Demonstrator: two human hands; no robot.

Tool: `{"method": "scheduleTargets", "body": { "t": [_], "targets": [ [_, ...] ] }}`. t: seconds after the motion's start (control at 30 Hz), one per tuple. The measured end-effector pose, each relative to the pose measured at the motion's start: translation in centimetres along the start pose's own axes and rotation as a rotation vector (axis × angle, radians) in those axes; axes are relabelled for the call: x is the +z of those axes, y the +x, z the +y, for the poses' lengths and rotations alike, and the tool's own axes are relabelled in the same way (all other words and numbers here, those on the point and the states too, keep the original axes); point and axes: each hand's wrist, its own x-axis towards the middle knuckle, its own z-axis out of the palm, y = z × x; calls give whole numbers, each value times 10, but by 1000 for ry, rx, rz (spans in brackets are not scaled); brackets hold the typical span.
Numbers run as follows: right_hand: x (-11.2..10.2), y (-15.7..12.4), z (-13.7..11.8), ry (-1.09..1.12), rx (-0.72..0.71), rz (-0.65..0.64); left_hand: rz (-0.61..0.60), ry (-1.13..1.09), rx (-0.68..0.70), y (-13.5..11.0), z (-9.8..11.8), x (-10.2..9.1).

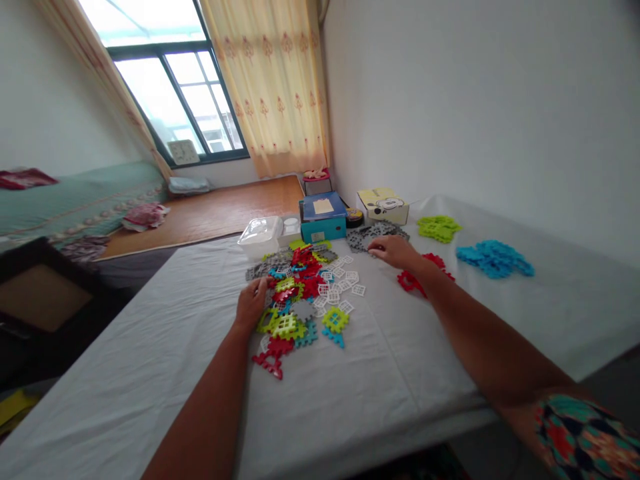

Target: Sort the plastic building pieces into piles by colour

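Plastic interlocking building pieces lie on a cloth-covered table in one mixed pile [303, 310] and several single-colour heaps. My left hand [251, 303] is at the left edge of the mixed pile, its fingers bent together beside a red piece; whether they grip it is unclear. At the near side of the grey heap [375, 233], my right hand [395, 252] has its fingers curled in, and anything between them is hidden. Partly behind my right forearm lies a red heap [413, 281]. White window-shaped pieces [334, 290] are scattered along the mixed pile's right side.
A green heap [439, 228] and a blue heap [495, 259] lie to the right. At the back stand a clear plastic tub [261, 233], a blue box [323, 217] and a yellow cartoon box [384, 205]. The wall [475, 100] borders the table's right side.
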Motion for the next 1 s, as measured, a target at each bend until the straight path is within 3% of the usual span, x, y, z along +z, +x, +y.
{"method": "scheduleTargets", "body": {
  "t": [0.07, 0.13, 0.27, 0.5, 0.63, 0.83, 0.93, 1.0],
  "targets": [
    [23, 2, -31, 84, -173, -50, 4, 14, 0, -1, 0, 0],
    [45, 1, -51, 48, -250, -107, 9, 20, 4, -1, 0, 0],
    [68, -3, -51, -97, -155, -128, 2, 5, 15, -1, -3, 1],
    [64, 0, -39, 226, -162, -204, -13, -24, 37, 1, -6, 2],
    [66, -4, -51, 407, -136, -188, -10, -9, 30, 1, -5, 2],
    [79, -10, -75, 700, -244, -248, -20, -2, 33, 1, -6, 2],
    [82, -2, -68, 732, -172, -125, -15, -7, 27, 1, -6, 2],
    [81, 6, -55, 634, -81, 4, -17, -4, 29, 1, -6, 3]
  ]
}}
